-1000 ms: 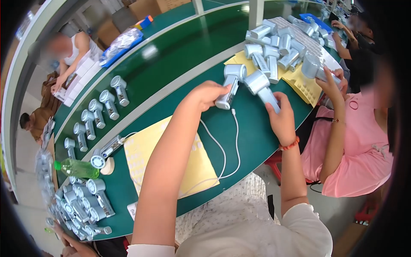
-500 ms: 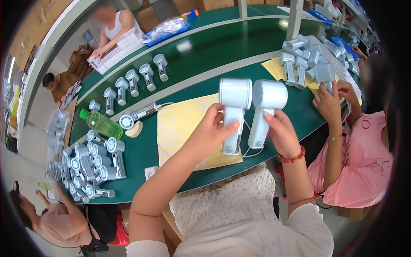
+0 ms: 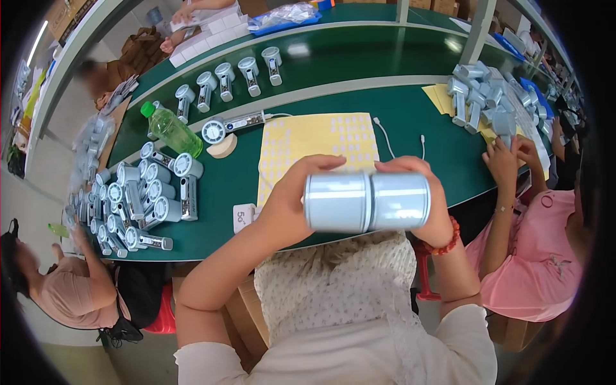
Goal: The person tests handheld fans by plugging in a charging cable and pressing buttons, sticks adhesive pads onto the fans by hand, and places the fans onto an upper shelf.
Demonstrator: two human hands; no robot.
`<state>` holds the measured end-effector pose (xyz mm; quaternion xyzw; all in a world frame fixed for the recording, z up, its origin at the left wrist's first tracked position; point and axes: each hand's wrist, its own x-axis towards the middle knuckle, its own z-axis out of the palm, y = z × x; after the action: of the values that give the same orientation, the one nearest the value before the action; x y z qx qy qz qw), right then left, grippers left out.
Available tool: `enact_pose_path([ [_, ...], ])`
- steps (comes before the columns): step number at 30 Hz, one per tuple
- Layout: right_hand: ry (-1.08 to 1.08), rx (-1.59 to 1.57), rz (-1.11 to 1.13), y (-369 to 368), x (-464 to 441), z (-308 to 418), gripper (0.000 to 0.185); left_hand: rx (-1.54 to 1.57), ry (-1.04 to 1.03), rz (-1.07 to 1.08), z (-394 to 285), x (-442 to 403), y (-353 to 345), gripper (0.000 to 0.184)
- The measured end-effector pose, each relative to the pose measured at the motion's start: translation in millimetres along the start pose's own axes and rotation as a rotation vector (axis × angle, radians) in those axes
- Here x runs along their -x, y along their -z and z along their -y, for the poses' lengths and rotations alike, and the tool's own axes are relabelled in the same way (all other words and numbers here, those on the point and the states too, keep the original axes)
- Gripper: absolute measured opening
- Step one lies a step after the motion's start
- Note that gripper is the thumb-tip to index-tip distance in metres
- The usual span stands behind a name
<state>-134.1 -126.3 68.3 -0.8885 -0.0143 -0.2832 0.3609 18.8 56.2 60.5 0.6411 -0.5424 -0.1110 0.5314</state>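
Two light-blue handheld fans are held side by side over the table's front edge, their round heads turned up toward me. My left hand is closed around the left fan. Around the right fan my right hand is closed, a red bead bracelet on its wrist. The two heads touch or nearly touch; the handles are hidden beneath them. Just beyond my hands lies a yellow sheet of small pale labels. A white cable with a bare plug lies right of it.
A pile of handheld fans lies at left, near a green bottle. One fan lies connected to a cable beside a beige piece. Several fans stand along the back strip. A white charger sits near the front. Co-workers sit both sides.
Both fans have come lower and nearer to me, tipping from upright, sides visible, to heads facing me. My hands have shifted up around the heads. The view has swung slightly left-to-right across the table.
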Motion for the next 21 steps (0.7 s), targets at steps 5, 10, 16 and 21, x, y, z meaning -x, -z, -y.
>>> enact_pose_path([
  [5, 0.497, 0.245, -0.187, -17, 11, -11, 0.048, -0.236, -0.561, -0.005, 19, 30, 16, 0.048],
  [10, 0.930, 0.291, -0.354, -34, 22, -23, 0.039, -0.499, -1.243, -0.281, 25, 33, 6, 0.035],
  [16, 1.011, 0.097, -0.420, -51, 27, -20, 0.067, -0.497, -1.303, -0.389, 20, 51, 0, 0.035],
  [21, 1.079, 0.015, -0.487, -62, 24, -19, 0.061, -0.514, -1.316, -0.427, 14, 53, -1, 0.035],
])
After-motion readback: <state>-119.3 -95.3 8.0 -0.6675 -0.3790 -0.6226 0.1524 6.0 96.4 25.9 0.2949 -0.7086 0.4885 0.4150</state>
